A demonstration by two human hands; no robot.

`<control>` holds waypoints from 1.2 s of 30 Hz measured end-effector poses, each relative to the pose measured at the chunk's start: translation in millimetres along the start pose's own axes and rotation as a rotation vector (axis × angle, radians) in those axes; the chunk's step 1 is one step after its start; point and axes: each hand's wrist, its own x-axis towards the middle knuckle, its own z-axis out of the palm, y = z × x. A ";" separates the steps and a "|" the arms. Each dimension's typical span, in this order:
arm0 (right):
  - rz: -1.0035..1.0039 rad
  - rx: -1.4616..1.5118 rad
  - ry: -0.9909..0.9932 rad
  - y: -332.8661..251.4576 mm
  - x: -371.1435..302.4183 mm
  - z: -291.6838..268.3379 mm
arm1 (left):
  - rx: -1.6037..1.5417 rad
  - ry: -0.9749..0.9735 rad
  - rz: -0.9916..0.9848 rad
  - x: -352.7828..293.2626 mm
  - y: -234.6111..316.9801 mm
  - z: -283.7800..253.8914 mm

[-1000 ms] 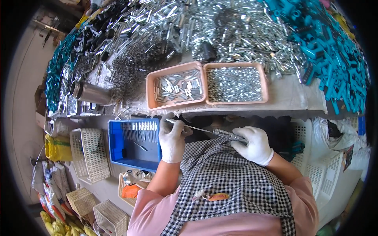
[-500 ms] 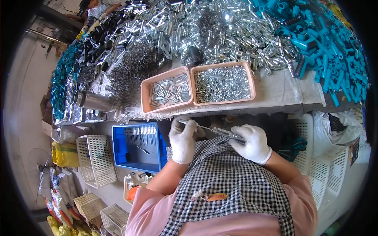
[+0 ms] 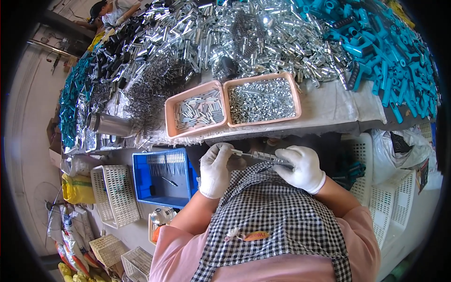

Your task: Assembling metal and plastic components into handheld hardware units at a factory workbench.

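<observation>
A slim silver metal tool part (image 3: 264, 156), with a thin rod at one end and a thicker slotted body, spans the space between my hands in front of the apron. In a white glove, my left hand (image 3: 214, 170) pinches the thin rod end. My right hand (image 3: 303, 169), also gloved, is wrapped around the thicker end, so that part is hidden. Just beyond my hands, on the table edge, sit two pink trays: the left tray (image 3: 171, 115) holds short metal pins, the right tray (image 3: 297, 96) small shiny metal pieces.
Piles of metal tubes (image 3: 202, 33), dark springs (image 3: 152, 80) and teal plastic handles (image 3: 390, 61) cover the table. A steel flask (image 3: 110, 123) lies at the left. Below stand a blue crate (image 3: 137, 178) with thin rods and white baskets (image 3: 123, 207). Another person (image 3: 112, 11) is at the far left.
The tool part has turned slightly and looks more level between my hands. My left hand has shifted a little to the left. Both hands keep their grip.
</observation>
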 end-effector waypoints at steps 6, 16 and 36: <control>-0.007 0.026 -0.003 0.7 2.0 -1.9 | -0.026 -0.041 -0.013 1.0 1.3 -2.8; -0.038 0.059 -0.009 -4.9 8.8 -5.9 | -0.134 -0.268 -0.253 13.1 -1.7 -10.3; 0.468 0.468 -0.121 -8.7 6.0 -10.7 | 0.593 -0.553 0.389 26.8 -6.8 -8.3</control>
